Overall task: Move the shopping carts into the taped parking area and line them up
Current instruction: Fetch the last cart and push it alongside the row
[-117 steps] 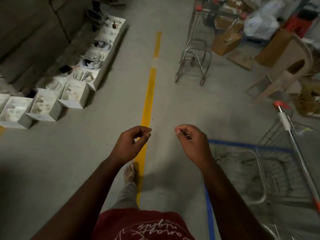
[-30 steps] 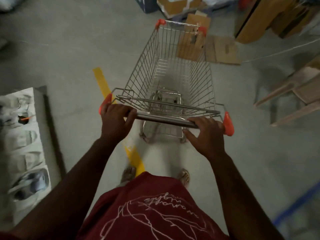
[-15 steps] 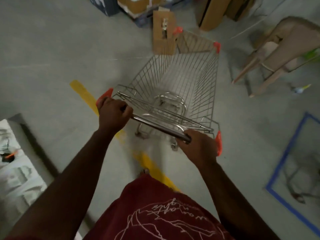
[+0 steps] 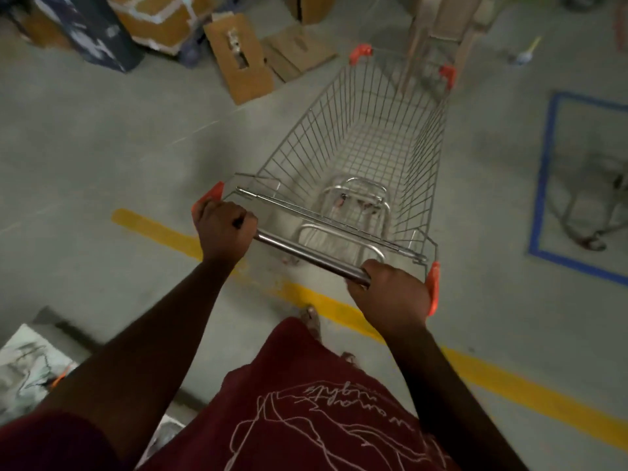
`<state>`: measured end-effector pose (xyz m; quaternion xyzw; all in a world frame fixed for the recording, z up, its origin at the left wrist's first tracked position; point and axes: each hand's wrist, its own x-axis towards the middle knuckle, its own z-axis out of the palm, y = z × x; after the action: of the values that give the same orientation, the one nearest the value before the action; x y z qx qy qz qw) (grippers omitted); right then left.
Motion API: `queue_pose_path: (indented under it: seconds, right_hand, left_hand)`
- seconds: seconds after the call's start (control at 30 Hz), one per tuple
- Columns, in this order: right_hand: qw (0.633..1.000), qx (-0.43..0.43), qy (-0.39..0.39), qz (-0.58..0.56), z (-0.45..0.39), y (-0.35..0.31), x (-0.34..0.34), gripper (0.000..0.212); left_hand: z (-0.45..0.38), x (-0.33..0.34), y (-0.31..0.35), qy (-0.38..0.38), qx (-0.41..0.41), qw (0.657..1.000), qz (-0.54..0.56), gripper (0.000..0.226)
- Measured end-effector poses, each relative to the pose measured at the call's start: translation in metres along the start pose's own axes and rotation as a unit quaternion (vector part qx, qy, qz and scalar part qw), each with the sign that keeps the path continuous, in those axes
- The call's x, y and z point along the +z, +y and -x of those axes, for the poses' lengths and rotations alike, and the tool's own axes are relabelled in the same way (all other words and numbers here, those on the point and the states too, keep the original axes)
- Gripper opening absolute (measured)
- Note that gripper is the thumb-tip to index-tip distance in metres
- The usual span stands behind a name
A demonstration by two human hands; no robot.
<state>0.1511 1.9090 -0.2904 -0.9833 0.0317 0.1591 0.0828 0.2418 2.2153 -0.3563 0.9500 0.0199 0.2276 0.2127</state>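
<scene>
An empty wire shopping cart (image 4: 367, 154) with orange corner caps stands in front of me, its nose angled up and to the right. My left hand (image 4: 224, 231) is shut on the left end of its metal handle bar (image 4: 306, 256). My right hand (image 4: 390, 295) is shut on the bar's right end. The blue taped parking area (image 4: 541, 178) lies on the floor to the right of the cart. A second cart's lower frame and wheels (image 4: 591, 212) show inside that blue outline at the right edge.
A yellow floor line (image 4: 159, 231) runs diagonally under me. Cardboard boxes (image 4: 243, 59) and flattened cardboard lie ahead on the left. A wooden chair frame (image 4: 438, 28) stands just beyond the cart's nose. White boxes (image 4: 23, 368) sit at the lower left.
Both hands took hold of the cart's handle. Since then the cart has swung to the right, and the blue taped area with the parked cart has come further into view.
</scene>
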Motion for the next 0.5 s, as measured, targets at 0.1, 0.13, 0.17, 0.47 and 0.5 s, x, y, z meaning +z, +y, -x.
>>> queue_pose_path:
  seconds: [0.1, 0.13, 0.17, 0.47, 0.5]
  right_hand:
    - [0.999, 0.035, 0.017, -0.034, 0.025, 0.021, 0.016, 0.021]
    - [0.998, 0.042, 0.019, -0.040, 0.033, 0.026, 0.022, 0.020]
    - [0.998, 0.048, 0.019, -0.045, 0.041, 0.031, 0.028, 0.020]
    - [0.983, 0.174, 0.014, -0.049, 0.085, 0.039, 0.047, 0.027]
    - [0.979, 0.196, 0.008, -0.055, 0.085, 0.039, 0.047, 0.028]
  left_hand:
    - [0.011, 0.008, 0.026, 0.013, 0.071, 0.997, 0.020, 0.030]
    - [0.014, 0.009, 0.034, 0.016, 0.089, 0.996, 0.027, 0.030]
    - [0.015, 0.012, 0.040, 0.010, 0.103, 0.994, 0.035, 0.030]
    - [-0.007, 0.049, 0.087, -0.056, 0.236, 0.963, 0.121, 0.023]
    - [-0.009, 0.055, 0.092, -0.065, 0.240, 0.960, 0.126, 0.023]
